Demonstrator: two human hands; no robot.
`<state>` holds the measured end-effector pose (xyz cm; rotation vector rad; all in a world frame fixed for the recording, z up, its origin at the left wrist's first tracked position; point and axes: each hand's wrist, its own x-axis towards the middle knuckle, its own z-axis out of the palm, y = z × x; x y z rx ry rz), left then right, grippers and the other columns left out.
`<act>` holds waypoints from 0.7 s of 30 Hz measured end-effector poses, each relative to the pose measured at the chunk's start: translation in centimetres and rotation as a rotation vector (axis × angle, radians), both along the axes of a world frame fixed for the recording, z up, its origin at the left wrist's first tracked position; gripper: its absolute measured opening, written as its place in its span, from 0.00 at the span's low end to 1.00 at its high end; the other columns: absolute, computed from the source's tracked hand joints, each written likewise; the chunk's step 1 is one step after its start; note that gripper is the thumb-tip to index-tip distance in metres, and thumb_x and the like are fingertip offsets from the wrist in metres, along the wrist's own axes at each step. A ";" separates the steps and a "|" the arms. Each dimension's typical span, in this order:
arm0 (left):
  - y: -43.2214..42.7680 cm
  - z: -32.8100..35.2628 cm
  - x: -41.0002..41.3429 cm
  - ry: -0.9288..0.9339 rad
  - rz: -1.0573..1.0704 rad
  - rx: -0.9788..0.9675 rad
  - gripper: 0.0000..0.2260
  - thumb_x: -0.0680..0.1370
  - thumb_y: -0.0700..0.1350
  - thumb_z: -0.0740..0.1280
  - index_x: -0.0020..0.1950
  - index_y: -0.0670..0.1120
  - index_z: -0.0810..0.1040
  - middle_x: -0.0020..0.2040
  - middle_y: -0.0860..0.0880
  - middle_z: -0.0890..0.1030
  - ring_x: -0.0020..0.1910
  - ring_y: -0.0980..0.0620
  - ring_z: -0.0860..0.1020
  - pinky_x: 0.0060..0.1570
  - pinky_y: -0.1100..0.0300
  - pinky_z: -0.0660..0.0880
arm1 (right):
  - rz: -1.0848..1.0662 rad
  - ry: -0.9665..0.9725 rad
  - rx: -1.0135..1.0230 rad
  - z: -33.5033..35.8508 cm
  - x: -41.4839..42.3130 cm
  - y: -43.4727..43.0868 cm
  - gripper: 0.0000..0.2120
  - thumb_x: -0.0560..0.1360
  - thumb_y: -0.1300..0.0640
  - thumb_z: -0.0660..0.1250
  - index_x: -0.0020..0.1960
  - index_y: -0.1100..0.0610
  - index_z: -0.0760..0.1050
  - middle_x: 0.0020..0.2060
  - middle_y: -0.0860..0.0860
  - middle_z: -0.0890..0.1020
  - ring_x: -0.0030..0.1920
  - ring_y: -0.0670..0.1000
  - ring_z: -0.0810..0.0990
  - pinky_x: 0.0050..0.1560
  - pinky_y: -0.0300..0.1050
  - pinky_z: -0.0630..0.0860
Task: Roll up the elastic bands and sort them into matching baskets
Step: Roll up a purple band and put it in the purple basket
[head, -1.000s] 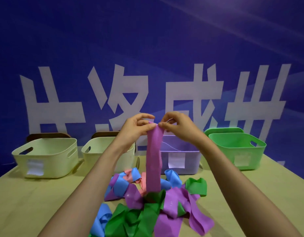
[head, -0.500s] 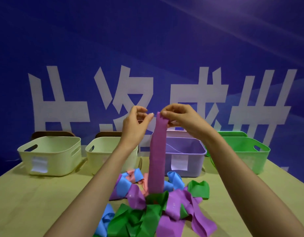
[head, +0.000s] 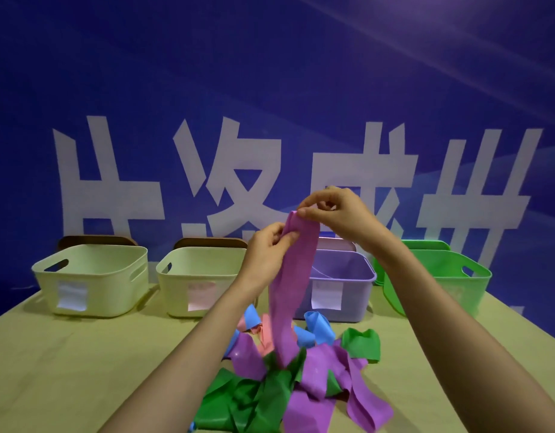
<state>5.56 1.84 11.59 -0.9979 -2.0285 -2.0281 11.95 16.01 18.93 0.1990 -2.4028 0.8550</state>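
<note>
Behind the desk (head: 67, 370) we see a deep blue backdrop (head: 270, 73) printed with large white characters (head: 113, 198). Out in front of us, both our hands are raised above the desk and busy with one purple band (head: 296, 276). Our right hand (head: 341, 217) is the higher of the two: its thumb and forefinger pinch the band's top end, with the other fingers curled behind. Our left hand (head: 266, 254) sits just below and to the left, pinching the band's left edge near the top. From there the band hangs down, a little slack, and its lower end runs into the pile of bands (head: 288, 379) lying on the desk between our forearms.

That pile is a loose tangle. We see green bands (head: 248, 401) nearest us and more purple bands (head: 319, 379) to their right, one strip trailing toward the near right. Blue bands (head: 316, 328) and a pink band (head: 266, 335) lie on the far side, and a single green piece (head: 362, 343) lies at the right edge.

Farther off, four baskets stand in a row along the far side of the desk. From the left come a cream basket (head: 113, 276) and a second cream basket (head: 179, 276). Next is the purple basket (head: 354, 295), directly behind the band we hold. The green basket (head: 441, 282) is at the far right, partly hidden by our right forearm. The cream and purple baskets each carry a pale label (head: 71, 296) on the near wall. Two brown chair backs (head: 95, 240) show behind the cream baskets. We cannot see to the bottom of any basket.
</note>
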 end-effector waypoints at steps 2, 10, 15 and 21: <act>-0.2 0.0 0.1 -0.048 -0.054 0.050 0.06 0.79 0.42 0.64 0.50 0.52 0.80 0.47 0.49 0.84 0.48 0.53 0.82 0.51 0.57 0.78 | 0.020 -0.011 -0.001 -0.3 -0.3 0.2 0.06 0.73 0.48 0.70 0.49 0.48 0.81 0.43 0.46 0.74 0.46 0.47 0.74 0.48 0.42 0.73; -1.1 0.0 -0.1 -0.165 -0.162 0.076 0.07 0.79 0.43 0.63 0.53 0.50 0.80 0.52 0.45 0.84 0.54 0.46 0.81 0.56 0.52 0.77 | 0.217 -0.042 -0.068 -0.7 -0.4 -0.2 0.06 0.72 0.54 0.71 0.48 0.54 0.81 0.42 0.46 0.83 0.43 0.42 0.80 0.45 0.35 0.76; -1.9 -0.1 -0.3 -0.182 -0.220 0.080 0.08 0.79 0.44 0.63 0.55 0.50 0.80 0.52 0.47 0.84 0.53 0.49 0.81 0.53 0.56 0.78 | 0.240 -0.015 -0.082 -0.4 -0.6 -0.2 0.03 0.74 0.56 0.70 0.47 0.54 0.82 0.42 0.49 0.84 0.43 0.44 0.81 0.46 0.36 0.78; -2.0 0.0 0.1 -0.165 -0.240 0.122 0.13 0.74 0.48 0.69 0.57 0.47 0.77 0.48 0.49 0.83 0.47 0.53 0.82 0.43 0.62 0.78 | 0.136 0.130 -0.089 -0.7 -1.5 -0.9 0.02 0.74 0.56 0.70 0.45 0.55 0.80 0.36 0.46 0.81 0.34 0.40 0.78 0.37 0.33 0.75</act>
